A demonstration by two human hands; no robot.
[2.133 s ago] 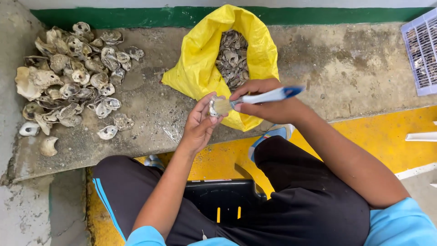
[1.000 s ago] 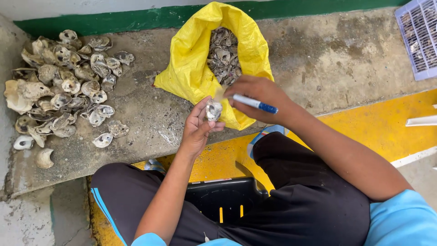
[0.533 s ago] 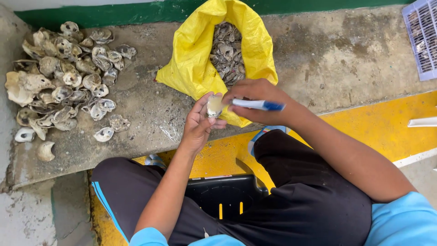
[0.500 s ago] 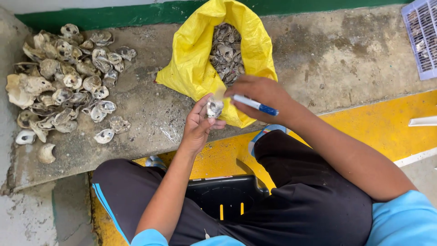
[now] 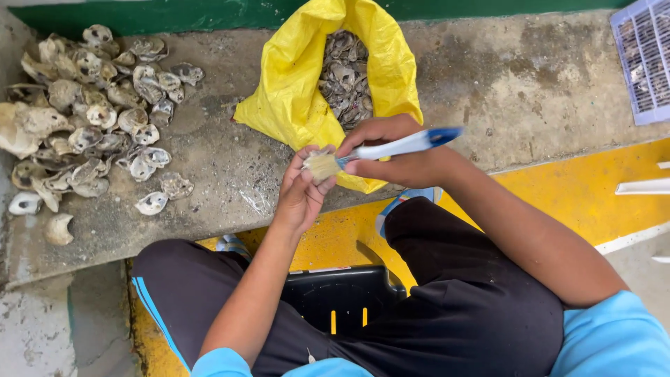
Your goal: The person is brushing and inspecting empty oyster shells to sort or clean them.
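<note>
The left hand (image 5: 301, 190) is closed around a small oyster shell (image 5: 315, 162), pale and rough, of which only a little part shows above the fingers. The right hand (image 5: 391, 150) grips a brush (image 5: 391, 149) with a white and blue handle; its light bristles lie on the shell. Both hands are over the front edge of the concrete ledge (image 5: 488, 84), just in front of the yellow bag (image 5: 293, 98).

The bag stands open near the middle of the ledge and reaches almost to the back edge, below the green painted strip (image 5: 174, 15). It is filled with dark, dirty shells (image 5: 343, 77). At the left end of the ledge lies a wide pile of shells (image 5: 91, 119), whiter in colour, which spreads nearly to the front edge. Between pile and bag the concrete is bare, and also to the right of the bag, up to the white plastic grid basket (image 5: 645, 59) at the right back corner. Below the ledge is a yellow floor (image 5: 586, 195), and a black crate (image 5: 342, 300) stands between the knees.
</note>
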